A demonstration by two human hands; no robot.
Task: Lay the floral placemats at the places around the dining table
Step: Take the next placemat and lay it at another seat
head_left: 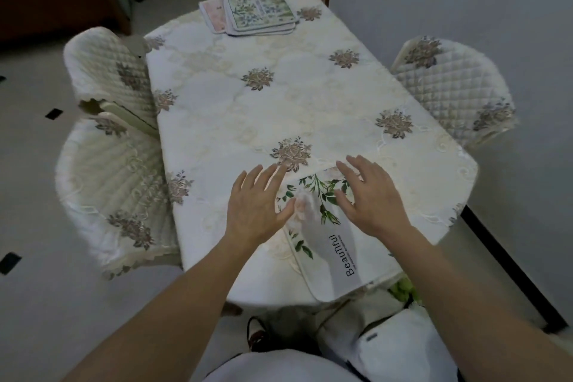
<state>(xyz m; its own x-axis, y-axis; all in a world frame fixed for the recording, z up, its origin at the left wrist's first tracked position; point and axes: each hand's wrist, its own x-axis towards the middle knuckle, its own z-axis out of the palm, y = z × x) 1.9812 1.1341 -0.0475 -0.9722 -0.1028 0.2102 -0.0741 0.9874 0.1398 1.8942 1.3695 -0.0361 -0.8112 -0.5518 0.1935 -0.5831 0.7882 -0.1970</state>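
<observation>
Chairs: 3 total, all with quilted cream covers. 2 sit on the left side of the bench, far one (108, 71) and near one (114, 195), both pushed up against the cloth.

Bench (248, 121) has a cream tablecloth with embroidered flower motifs.

Stack (248, 14): 1 pile of placemats at the far end, left of centre. A green-blue floral mat is on top and a pink one sticks out on the left. Edges overlap, so I can't get an exact count.

Left hand (255, 205): palm down, fingers straight and spread, at the left edge of the near mat. Its fingertips reach past onto the cloth. Not pinching anything.

Mat (322, 226): 1 placemat at the near end, right of centre. It is white with green leaves and pale flowers, printed "Beautiful". It lies skewed to the bench edge, with the near corner at or just over the edge.

Right hand (372, 198): palm down, fingers spread, on the mat's far right part. No grip.

Third chair (452, 87) is on the right side, near the wall.
</observation>
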